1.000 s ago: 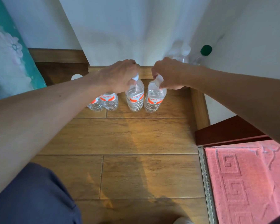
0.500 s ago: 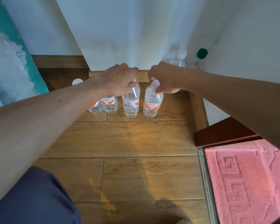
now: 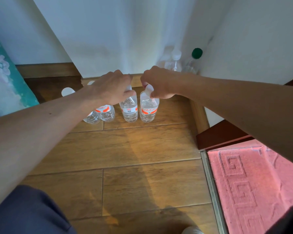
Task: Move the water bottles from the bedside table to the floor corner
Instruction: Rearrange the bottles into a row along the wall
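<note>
- Head view: four small water bottles stand upright in a row on the wooden floor (image 3: 134, 149), near the skirting; each holds clear water
- first bottle (image 3: 91, 117) and second bottle (image 3: 107, 113) touch, partly hidden under the left forearm
- left grip (image 3: 112, 88) is clenched over the cap and neck of the third bottle (image 3: 129, 113); right grip (image 3: 157, 83) pinches the white cap of the fourth bottle (image 3: 148, 112); these two stand just beside each other
- two more stand behind in the corner: a white-capped bottle (image 3: 175, 62) and a green-capped bottle (image 3: 191, 65)
- labels are orange and white; the third's shows a small square code; the writing is too small to read
</note>
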A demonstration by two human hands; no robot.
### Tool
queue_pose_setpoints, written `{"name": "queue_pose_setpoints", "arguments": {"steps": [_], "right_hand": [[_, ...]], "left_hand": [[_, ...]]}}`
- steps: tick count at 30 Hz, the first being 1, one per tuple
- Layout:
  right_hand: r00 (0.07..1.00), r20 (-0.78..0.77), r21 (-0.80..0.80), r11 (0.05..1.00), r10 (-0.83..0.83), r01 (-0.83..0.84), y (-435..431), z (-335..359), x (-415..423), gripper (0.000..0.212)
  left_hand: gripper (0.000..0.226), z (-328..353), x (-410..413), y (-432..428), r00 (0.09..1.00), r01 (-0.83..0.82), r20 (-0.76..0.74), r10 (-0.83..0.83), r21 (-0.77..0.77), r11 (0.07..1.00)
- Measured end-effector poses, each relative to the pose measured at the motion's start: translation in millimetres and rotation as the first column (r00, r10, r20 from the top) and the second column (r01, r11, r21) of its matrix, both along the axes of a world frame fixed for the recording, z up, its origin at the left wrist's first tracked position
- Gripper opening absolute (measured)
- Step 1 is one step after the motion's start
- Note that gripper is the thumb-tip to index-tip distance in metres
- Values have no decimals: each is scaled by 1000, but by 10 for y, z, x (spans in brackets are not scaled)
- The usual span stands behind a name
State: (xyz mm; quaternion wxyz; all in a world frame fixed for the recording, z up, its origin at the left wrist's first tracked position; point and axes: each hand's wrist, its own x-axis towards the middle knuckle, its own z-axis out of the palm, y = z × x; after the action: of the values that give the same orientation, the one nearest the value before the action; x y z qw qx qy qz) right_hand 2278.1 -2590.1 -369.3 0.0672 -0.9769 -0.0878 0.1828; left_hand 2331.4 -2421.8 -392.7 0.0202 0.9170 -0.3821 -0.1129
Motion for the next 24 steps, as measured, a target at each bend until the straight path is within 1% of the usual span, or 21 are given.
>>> {"name": "queue_pose_setpoints", "arguments": {"steps": [6, 9, 13, 16, 20, 24], "right_hand": [[1000, 2, 9, 1000, 0, 0, -29, -49, 3, 32], [1000, -2, 8, 1000, -1, 1, -38, -56, 17, 30], [1000, -1, -1, 1000, -14, 14, -46, -64, 39, 31], [1000, -3, 8, 1000, -29, 29, -44, -75, 54, 32], [999, -3, 18, 999, -43, 43, -25, -72, 74, 31], [999, 2, 16, 999, -46, 45, 18, -71, 76, 33]], "left_hand": [[43, 36, -7, 51, 999, -5, -40, 7, 36, 999], [43, 24, 29, 88, 994, -4, -111, 6, 17, 1000], [53, 2, 83, 150, 984, 65, -167, -65, -5, 998], [48, 15, 96, 167, 973, 100, -205, -102, -20, 995], [40, -31, 127, 164, 977, 108, -180, -117, -57, 993], [37, -44, 136, 173, 972, 114, -197, -128, -83, 990]]}}
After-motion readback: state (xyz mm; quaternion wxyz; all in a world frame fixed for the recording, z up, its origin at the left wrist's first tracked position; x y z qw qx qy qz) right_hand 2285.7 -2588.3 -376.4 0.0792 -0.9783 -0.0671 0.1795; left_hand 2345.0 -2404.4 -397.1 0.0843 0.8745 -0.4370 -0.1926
